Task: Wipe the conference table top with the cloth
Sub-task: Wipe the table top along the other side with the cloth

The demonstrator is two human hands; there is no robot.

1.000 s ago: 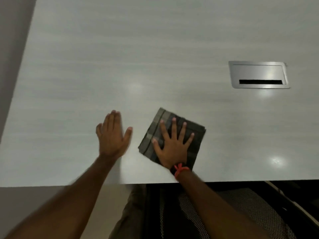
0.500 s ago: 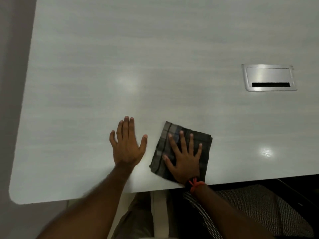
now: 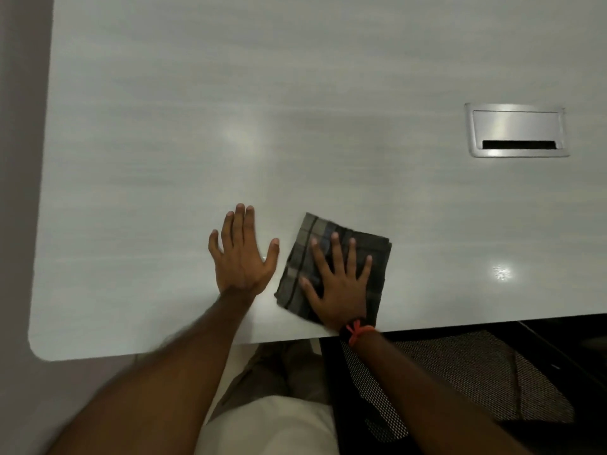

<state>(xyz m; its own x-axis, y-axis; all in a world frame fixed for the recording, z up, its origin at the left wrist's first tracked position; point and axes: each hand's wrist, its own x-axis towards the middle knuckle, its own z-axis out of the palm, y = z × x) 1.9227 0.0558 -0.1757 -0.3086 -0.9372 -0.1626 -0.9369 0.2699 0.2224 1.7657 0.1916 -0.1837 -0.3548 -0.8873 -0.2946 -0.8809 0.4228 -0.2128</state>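
The pale grey conference table top (image 3: 295, 110) fills most of the head view. A folded dark plaid cloth (image 3: 307, 257) lies on it close to the near edge. My right hand (image 3: 338, 284) presses flat on the cloth with fingers spread and wears a red-orange wrist band. My left hand (image 3: 241, 257) rests flat on the bare table just left of the cloth, its fingers apart and holding nothing. Its thumb is close to the cloth's left edge but apart from it.
A silver cable box (image 3: 516, 130) with a dark slot is set into the table at the right. The table's rounded near-left corner (image 3: 42, 349) shows. A black mesh chair (image 3: 460, 372) stands under the near edge at the right.
The cloth under my right hand has slid toward the near edge and slightly left. My left hand has kept beside it. The view has shifted, so the table's near-left corner now shows.
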